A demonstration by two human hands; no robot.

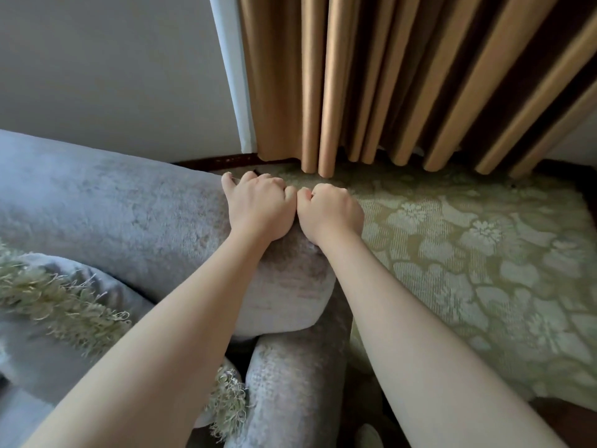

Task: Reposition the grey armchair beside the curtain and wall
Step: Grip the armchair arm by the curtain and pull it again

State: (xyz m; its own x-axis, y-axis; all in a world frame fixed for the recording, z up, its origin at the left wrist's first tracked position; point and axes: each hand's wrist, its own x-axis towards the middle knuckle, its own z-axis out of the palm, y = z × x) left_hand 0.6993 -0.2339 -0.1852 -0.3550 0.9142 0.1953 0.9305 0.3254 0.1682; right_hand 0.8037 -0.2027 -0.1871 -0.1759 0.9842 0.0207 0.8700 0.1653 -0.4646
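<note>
Left hand and right hand are touching, both curling tight over the grey armchair corner, probably for pushing leverage. The chair is sitting close to the wall, just beside the curtain, on a floral rug.

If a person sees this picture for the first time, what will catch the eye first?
Most likely the left hand and the right hand in the middle, gripping an edge of the grey armchair side by side. Behind them the curtain, golden-brown, hangs in deep folds at the upper right, above a green floral carpet.
</note>
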